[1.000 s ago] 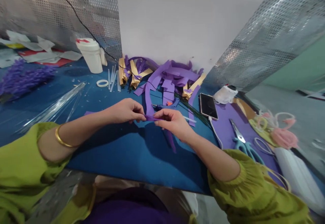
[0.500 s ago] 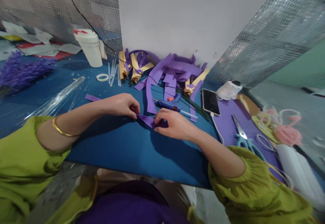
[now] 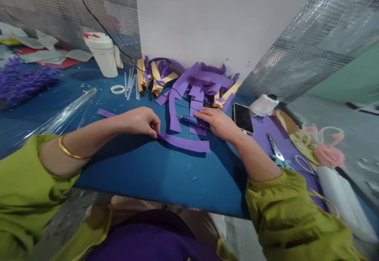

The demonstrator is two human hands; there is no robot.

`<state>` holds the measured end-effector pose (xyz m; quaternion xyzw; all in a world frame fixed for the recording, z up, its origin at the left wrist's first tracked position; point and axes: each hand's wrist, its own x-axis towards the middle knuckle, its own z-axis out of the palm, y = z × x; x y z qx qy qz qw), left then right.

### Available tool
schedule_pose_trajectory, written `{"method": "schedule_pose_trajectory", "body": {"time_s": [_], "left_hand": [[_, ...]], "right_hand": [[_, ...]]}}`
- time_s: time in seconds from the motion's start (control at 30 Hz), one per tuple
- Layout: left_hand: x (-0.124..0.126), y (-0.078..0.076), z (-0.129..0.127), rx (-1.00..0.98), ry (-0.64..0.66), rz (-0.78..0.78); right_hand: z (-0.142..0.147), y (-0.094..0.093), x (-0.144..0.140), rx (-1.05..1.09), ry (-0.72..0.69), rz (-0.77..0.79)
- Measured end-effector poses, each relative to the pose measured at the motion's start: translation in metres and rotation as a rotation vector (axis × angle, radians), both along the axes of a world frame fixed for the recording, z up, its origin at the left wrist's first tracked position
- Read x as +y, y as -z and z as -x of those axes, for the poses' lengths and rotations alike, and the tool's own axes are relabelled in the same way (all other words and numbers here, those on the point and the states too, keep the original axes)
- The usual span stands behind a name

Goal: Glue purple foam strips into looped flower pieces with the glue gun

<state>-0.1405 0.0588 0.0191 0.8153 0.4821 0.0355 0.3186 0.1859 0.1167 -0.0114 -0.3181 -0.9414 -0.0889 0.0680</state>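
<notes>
A strip of purple paper [image 3: 186, 143] is pinched at its left end by my left hand [image 3: 145, 122]. The rest of it runs right over the blue tabletop, its right end loose. My right hand [image 3: 219, 122] lies over the handle end of a blue glue gun [image 3: 189, 121], fingers stretched out across it. The handle is mostly hidden under the hand, and the nozzle points left. More purple paper strips [image 3: 174, 113] lie behind the gun and beneath it.
Small wrapped lavender bunches [image 3: 156, 81] stand at the back. Glue sticks [image 3: 130, 83], a tape ring [image 3: 117, 89] and a white cup [image 3: 103, 55] are at the left. On the right lie a phone [image 3: 243, 117], scissors [image 3: 276, 148] and a white pouch-like item [image 3: 263, 105].
My right hand has let go of the purple strip and moved up and right onto the glue gun. The strip's right end now lies spread out. My left hand keeps its pinch.
</notes>
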Motion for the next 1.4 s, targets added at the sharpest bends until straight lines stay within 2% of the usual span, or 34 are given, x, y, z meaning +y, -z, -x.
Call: {"method": "schedule_pose_trajectory", "body": {"time_s": [0.27, 0.37, 0.5, 0.63, 0.8, 0.9, 1.03, 1.1, 1.23, 1.4], "left_hand": [[0.001, 0.003, 0.0, -0.025, 0.01, 0.019], [0.001, 0.002, -0.001, -0.02, 0.015, 0.017], [-0.001, 0.001, -0.002, -0.005, 0.015, 0.004], [-0.001, 0.0, -0.002, -0.001, 0.017, -0.024], [-0.001, -0.001, -0.003, 0.011, -0.007, -0.052], [-0.001, -0.001, -0.003, 0.008, -0.008, -0.054], [0.0, 0.001, -0.002, -0.013, -0.004, -0.045], [0.001, 0.001, -0.002, -0.016, -0.011, -0.041], [0.001, 0.003, -0.001, -0.01, -0.013, -0.035], [0.001, 0.003, -0.001, 0.002, -0.014, -0.029]], "right_hand": [[0.009, -0.011, -0.01, -0.116, 0.026, -0.071], [0.01, -0.011, -0.01, -0.137, -0.009, -0.052], [0.007, -0.01, -0.007, -0.082, -0.057, 0.006], [0.007, -0.014, -0.011, 0.102, -0.035, 0.048], [0.016, -0.023, -0.024, 0.415, -0.062, 0.196], [0.025, -0.03, -0.036, 0.565, -0.041, 0.363], [0.034, -0.037, -0.053, 0.595, 0.019, 0.715], [0.037, -0.036, -0.057, 0.55, 0.01, 0.808], [0.041, -0.025, -0.056, 0.497, -0.022, 0.812], [0.041, -0.014, -0.05, 0.554, 0.034, 0.822]]}}
